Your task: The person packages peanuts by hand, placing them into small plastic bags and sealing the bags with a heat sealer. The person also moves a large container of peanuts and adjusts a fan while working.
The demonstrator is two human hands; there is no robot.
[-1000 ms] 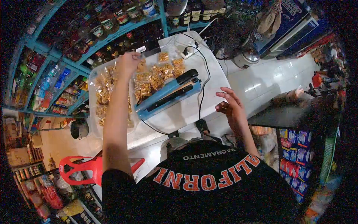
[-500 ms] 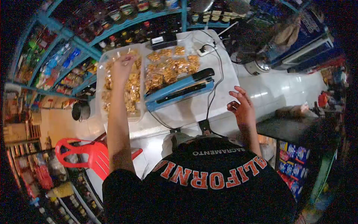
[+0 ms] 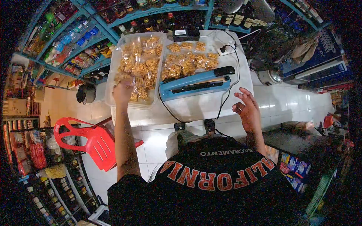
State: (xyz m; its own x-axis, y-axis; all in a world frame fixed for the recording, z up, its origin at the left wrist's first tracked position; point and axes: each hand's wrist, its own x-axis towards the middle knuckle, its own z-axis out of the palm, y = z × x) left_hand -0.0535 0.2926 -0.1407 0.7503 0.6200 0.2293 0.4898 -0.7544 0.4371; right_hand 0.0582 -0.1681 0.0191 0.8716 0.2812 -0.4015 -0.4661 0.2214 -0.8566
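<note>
- Shop shelves of bottles ring a white table that carries a long blue heat sealer.
- Left of the sealer sits a clear plastic tub of small snack bags. The left hand dips into its near end, arm straight, fingers curled together. I cannot tell whether they grip a bag.
- I'd judge it best to lift one bag by its top, upright.
- Right of the sealer, the right hand hovers empty, fingers loosely spread.
</note>
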